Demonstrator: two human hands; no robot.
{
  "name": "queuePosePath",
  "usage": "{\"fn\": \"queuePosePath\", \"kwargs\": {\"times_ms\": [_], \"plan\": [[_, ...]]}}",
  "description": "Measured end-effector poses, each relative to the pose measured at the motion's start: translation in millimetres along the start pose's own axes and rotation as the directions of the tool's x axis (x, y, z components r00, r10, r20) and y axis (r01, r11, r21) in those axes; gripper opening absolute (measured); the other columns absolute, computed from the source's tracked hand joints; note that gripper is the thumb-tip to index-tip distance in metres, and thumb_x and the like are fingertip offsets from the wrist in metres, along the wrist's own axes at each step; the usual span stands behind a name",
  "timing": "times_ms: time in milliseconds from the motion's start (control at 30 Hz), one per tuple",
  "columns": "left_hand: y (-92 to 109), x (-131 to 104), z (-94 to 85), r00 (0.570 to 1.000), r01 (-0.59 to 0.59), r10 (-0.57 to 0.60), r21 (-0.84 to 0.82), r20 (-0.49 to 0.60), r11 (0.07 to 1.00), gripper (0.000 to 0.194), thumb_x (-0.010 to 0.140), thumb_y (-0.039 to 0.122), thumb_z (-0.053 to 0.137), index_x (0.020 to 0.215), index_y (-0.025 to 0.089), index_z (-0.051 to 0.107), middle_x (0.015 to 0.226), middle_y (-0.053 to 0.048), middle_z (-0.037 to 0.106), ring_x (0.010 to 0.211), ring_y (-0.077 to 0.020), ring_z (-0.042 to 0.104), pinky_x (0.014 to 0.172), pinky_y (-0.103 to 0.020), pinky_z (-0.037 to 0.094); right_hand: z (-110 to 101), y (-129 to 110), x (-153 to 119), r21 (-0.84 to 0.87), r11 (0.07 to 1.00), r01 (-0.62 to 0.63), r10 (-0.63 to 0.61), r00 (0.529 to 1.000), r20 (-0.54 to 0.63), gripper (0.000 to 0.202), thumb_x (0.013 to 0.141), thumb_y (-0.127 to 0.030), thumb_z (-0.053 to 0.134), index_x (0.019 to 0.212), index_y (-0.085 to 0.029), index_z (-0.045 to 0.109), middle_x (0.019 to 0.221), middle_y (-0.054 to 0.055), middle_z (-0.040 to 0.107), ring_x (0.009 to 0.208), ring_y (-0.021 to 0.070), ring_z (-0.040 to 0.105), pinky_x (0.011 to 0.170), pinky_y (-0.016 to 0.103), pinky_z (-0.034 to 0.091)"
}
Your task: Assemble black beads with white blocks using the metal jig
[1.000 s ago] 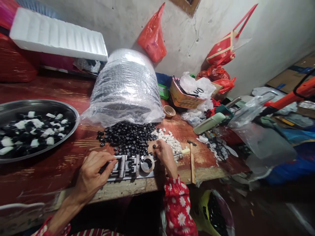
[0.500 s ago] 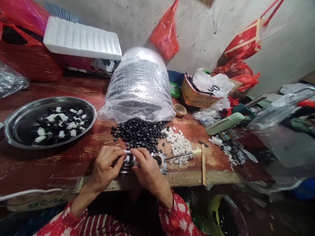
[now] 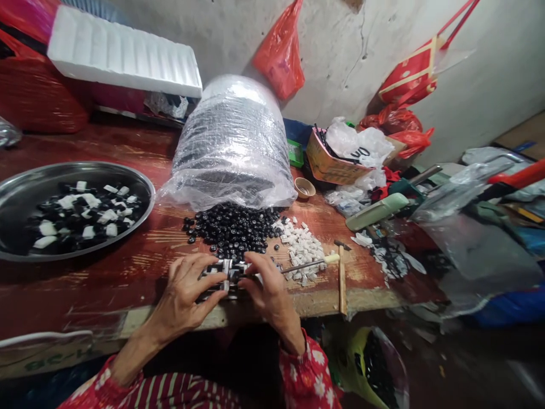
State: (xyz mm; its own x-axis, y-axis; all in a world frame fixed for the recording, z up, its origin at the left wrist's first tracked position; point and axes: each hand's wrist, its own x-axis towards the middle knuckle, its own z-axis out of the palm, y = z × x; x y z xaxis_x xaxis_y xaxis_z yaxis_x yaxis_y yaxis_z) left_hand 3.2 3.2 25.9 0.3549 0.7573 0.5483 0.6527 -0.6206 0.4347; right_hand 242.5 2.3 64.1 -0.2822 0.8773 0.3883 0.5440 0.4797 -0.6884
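Now both hands are working at the metal jig (image 3: 227, 274) by the table's front edge. The left hand (image 3: 184, 291) is curling its fingers around the jig's left side; the right hand (image 3: 269, 288) is pinching narrowly at the other, perhaps on a small part, too hidden to tell. Black round caps (image 3: 238, 230) are lying just behind, white pieces (image 3: 301, 247) to the right.

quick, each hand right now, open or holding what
Left hand: fingers bent at the metal fixture; grip can't be told.
Right hand: fingers at its right part; any held piece can't be told.
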Motion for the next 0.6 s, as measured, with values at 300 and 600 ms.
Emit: {"fn": "queuePosePath", "kwargs": {"times_ms": [300,600], "plan": [[0.0,0.5,9.7,0.999,-0.037,0.037,-0.012,0.022,0.999,0.016,0.096,0.028,0.067,0.109,0.032,0.077,0.128,-0.006,0.073,0.127,-0.0312,0.060,0.113,-0.057,0.037,-71.1,74.3,26.0,-0.586,0.677,-0.445,0.410,0.889,-0.202,0.022,0.102,-0.020,0.057,0.115,-0.019,0.073,0.114,0.010,0.077,0.105,0.0243,0.069,0.093,0.033,0.049],[-3.7,-0.2,9.1,0.998,-0.023,0.024,-0.008,0.056,1.000,0.016,0.098,0.033,0.065,0.107,0.032,0.078,0.127,-0.006,0.073,0.126,-0.0306,0.060,0.115,-0.057,0.037,-60.4,96.9,52.8,-0.711,0.573,-0.408,0.474,0.873,-0.118,0.019,0.101,-0.014,0.057,0.105,-0.021,0.074,0.117,0.012,0.071,0.104,0.0234,0.062,0.083,0.030,0.041]]}}
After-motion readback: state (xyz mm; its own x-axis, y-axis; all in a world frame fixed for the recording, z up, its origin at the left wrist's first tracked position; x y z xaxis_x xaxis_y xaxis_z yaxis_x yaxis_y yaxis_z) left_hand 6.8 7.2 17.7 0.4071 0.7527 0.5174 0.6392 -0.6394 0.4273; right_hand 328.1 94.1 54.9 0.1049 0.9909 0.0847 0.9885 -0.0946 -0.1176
